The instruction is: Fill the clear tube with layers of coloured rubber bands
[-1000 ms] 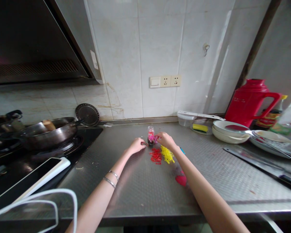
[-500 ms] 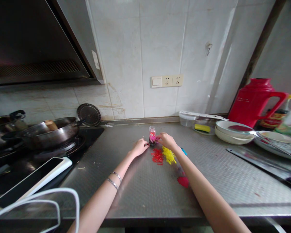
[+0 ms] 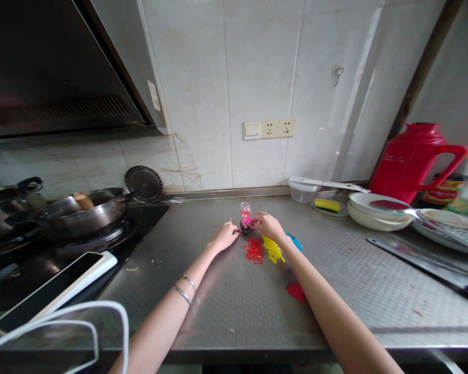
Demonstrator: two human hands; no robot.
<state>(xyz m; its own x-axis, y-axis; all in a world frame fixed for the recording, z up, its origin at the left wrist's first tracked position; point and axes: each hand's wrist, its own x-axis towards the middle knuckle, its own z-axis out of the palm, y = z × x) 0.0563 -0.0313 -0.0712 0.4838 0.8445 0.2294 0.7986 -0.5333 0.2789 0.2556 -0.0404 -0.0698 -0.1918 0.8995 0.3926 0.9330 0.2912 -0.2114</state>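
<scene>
A small clear jar (image 3: 245, 217) stands upright on the steel counter, pink and red in its upper part and dark at the bottom. My left hand (image 3: 225, 237) rests at its left side, fingers bent together near the base; what they pinch, if anything, is too small to tell. On the other side, my right hand (image 3: 269, 226) has its fingertips pinched beside the jar, with a bit of pink at them. In front lie loose piles of small strands: red (image 3: 254, 250), yellow (image 3: 273, 249) and blue (image 3: 294, 241), the blue partly behind my right forearm.
A red object (image 3: 295, 291) lies partly under my right forearm. To the right are a knife (image 3: 417, 262), bowls (image 3: 378, 218), a yellow sponge (image 3: 327, 204) and a red thermos (image 3: 413, 161). Pans (image 3: 81, 213) and a white-edged device (image 3: 58, 291) are at the left.
The view has shifted very slightly, and more of the blue pile shows past my right forearm. Both hands stay beside the jar.
</scene>
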